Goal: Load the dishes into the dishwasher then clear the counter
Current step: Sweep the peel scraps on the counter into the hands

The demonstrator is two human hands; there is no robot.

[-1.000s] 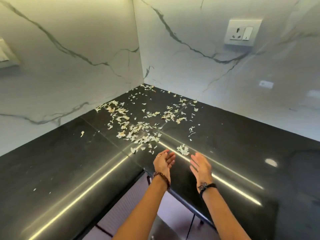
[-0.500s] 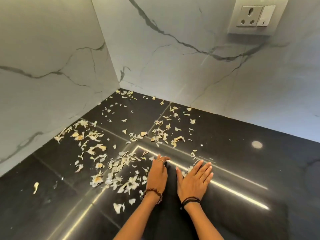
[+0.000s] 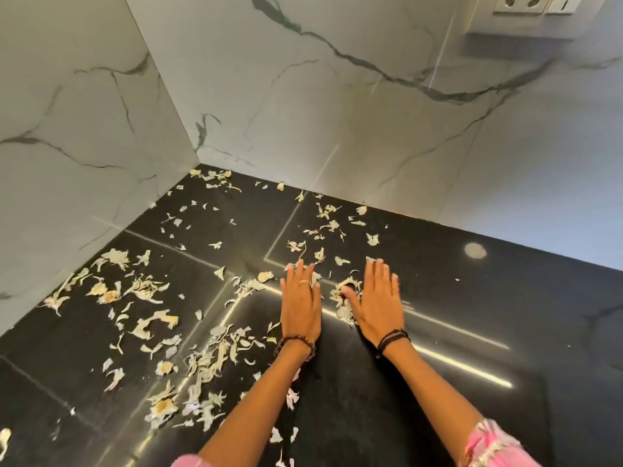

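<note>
Pale dry peel scraps [image 3: 202, 362] lie scattered over the black stone counter [image 3: 488, 332], from the wall corner out to the near left. My left hand [image 3: 301, 303] lies flat, palm down, fingers straight, on the counter among the scraps. A hand's width to its right, my right hand [image 3: 379, 301] is also flat with straight fingers. A small heap of scraps [image 3: 344, 293] sits between the two hands, touching my right thumb. Neither hand holds anything.
White marble walls [image 3: 337, 112] meet in a corner behind the counter. A wall socket [image 3: 526, 1] sits at the top right. More scraps [image 3: 323, 227] lie beyond my fingertips toward the back wall. The counter's right side is bare black stone.
Both hands came down from the air onto the counter and slid forward toward the corner, fingers flattening. The view moved closer and lower over the scraps.
</note>
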